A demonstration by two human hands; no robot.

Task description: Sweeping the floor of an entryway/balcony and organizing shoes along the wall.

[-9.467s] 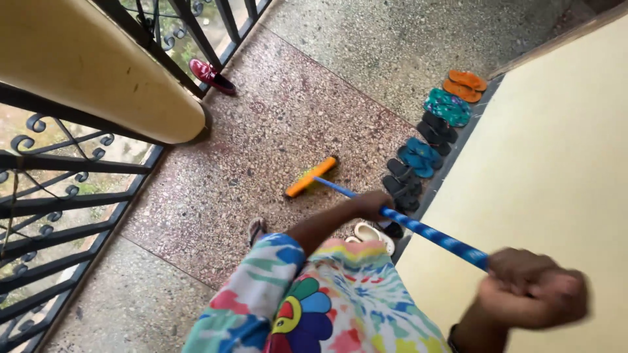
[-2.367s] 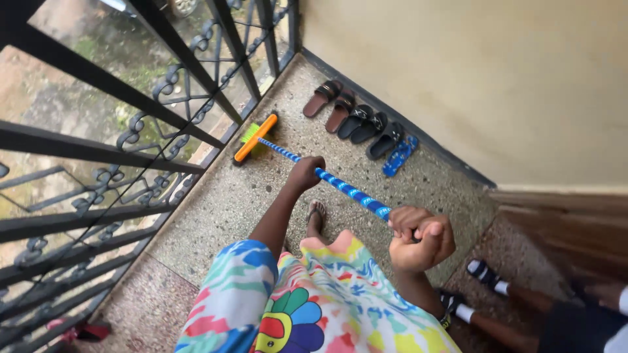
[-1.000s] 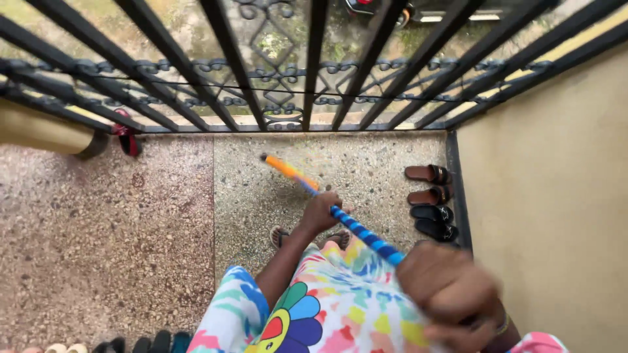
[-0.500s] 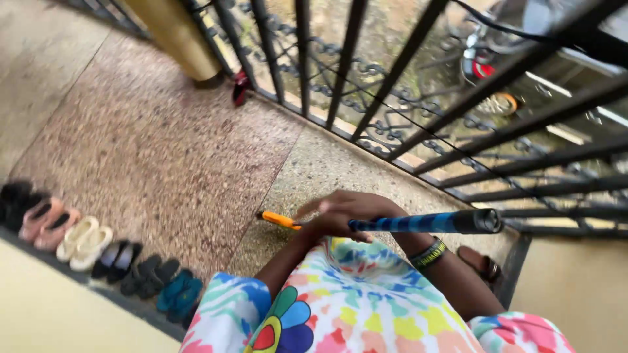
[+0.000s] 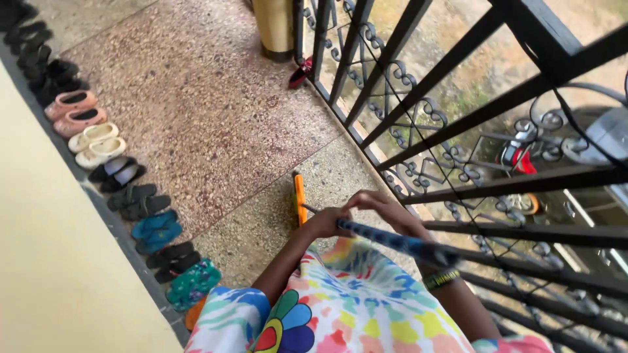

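You have turned: the sandals (image 5: 124,189) now line the left wall. Your left hand (image 5: 325,222) and right hand (image 5: 386,210) clasp the broom handle (image 5: 392,240); its orange head (image 5: 300,198) is partly hidden.

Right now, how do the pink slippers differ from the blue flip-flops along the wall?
The pink slippers are chunky, closed-toe and lie farther up the row; the blue flip-flops are flat, open thong sandals nearer the person. The pink pair sits neatly side by side, the blue pair overlaps. Both rest on the speckled floor beside the yellow wall.
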